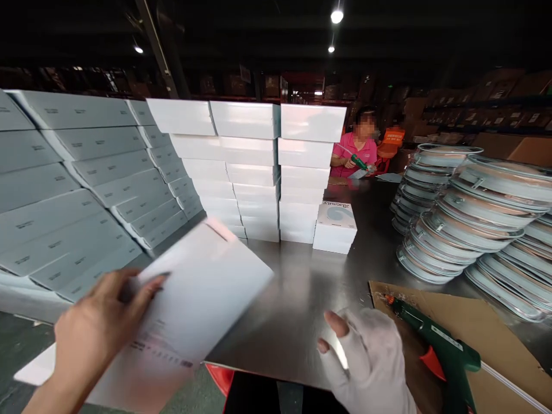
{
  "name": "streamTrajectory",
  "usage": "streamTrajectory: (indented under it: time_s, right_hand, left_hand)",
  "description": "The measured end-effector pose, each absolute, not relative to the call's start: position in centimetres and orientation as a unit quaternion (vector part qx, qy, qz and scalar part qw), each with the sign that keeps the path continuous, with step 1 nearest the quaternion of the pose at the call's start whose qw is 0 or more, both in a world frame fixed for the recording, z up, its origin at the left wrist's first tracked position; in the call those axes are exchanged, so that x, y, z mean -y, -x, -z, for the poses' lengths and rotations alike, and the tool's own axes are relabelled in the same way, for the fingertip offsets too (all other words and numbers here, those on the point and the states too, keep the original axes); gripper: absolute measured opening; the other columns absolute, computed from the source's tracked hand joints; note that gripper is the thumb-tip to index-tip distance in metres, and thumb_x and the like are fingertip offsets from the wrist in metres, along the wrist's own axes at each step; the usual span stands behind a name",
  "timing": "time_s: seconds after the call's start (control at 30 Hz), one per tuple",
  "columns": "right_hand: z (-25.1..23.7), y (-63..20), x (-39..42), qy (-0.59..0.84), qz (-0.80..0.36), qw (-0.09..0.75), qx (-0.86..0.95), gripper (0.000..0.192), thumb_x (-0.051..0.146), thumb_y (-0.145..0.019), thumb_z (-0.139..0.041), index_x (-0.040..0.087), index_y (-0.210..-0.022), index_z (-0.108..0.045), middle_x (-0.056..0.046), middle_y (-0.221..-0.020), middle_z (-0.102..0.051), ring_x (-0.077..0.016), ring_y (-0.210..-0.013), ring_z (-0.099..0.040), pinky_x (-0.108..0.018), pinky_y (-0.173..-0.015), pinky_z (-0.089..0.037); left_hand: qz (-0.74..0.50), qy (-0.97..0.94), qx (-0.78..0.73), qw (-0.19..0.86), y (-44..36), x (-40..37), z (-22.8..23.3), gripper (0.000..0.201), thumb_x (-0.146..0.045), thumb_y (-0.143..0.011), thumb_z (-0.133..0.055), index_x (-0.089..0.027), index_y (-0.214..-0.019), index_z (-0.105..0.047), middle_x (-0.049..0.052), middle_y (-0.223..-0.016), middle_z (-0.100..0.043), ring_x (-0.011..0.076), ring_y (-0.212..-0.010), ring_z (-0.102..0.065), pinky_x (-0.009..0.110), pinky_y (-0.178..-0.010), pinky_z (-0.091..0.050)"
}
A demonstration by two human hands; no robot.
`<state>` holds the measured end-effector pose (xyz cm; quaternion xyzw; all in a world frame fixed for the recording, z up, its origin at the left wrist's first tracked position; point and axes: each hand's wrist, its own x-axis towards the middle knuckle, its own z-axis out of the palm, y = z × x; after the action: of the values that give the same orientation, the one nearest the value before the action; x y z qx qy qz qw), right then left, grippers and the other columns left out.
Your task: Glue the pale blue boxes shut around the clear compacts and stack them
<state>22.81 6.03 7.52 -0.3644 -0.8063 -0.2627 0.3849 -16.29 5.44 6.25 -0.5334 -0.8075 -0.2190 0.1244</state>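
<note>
While my left hand grips a flat white box by its near left edge, thumb laid across the top face, the box tilts up and away over the front edge of the metal table. Its printed label faces me, near my fingers. My right hand, in a white glove with the fingertips bare, hovers loose and holds nothing, just right of the box's lower corner and apart from it. Just beside that hand, a green glue gun lies on a sheet of cardboard. Stacks of white boxes stand across the table ahead and to my left, and round coiled packs pile up to my right. Farther back a person in pink sits holding another glue gun.
</note>
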Motion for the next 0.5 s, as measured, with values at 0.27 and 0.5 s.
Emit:
streamTrajectory:
  time_s: [0.27, 0.5]
  right_hand:
    - [-8.9, -22.6, -5.6, 0.396, -0.462, 0.252, 0.752, 0.020, 0.032, -0.074, -0.065, 0.018, -0.086, -0.073, -0.002, -0.080, -0.070, -0.0175, -0.070, -0.062, -0.025, -0.061, -0.046]
    - [-10.4, -24.4, -4.3, 0.372, -0.504, 0.226, 0.746, 0.014, 0.019, -0.078, -0.062, 0.023, -0.081, -0.075, 0.004, -0.072, -0.062, -0.0112, -0.068, -0.060, -0.018, -0.065, -0.048]
  left_hand:
    - [0.399, 0.740, 0.539, 0.051, 7.0, -0.8, -2.6, 0.009, -0.042, -0.095, -0.067, -0.034, -0.093, -0.066, -0.004, -0.078, -0.072, 0.0196, -0.060, -0.070, 0.026, -0.060, -0.052]
    - [0.315, 0.810, 0.451, -0.202, 2.8, -0.1, 0.1, 0.101, -0.039, -0.078, -0.084, -0.045, -0.161, -0.029, 0.005, -0.152, -0.062, 0.0375, -0.127, -0.067, 0.042, -0.106, -0.056]
